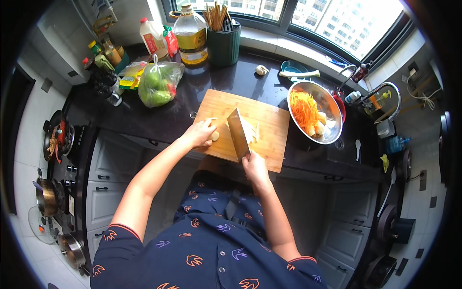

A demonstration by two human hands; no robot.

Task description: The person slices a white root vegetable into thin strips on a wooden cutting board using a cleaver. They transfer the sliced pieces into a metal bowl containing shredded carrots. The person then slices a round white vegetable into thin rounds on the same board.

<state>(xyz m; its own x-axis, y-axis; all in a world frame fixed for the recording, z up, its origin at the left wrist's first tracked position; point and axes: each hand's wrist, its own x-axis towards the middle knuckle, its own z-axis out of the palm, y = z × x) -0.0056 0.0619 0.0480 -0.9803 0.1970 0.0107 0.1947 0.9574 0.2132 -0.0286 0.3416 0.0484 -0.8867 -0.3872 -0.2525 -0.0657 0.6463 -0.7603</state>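
Rectangular tan wooden board [267,147]: bore pale cut pieces [249,131]
Round steel bowl [332,108]: held finished orange shreds [304,110], whitish chunks [320,127] seemingly left
Broad steel cleaver [238,134]: my right hand [255,167] grasped it
Round pale slice [215,137]: lay by my left hand [201,135], grip unclear

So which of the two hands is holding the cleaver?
The right hand: it is closed around the handle end of the cleaver. The left hand holds no knife; its fingertips are by pale pieces on the wooden board.
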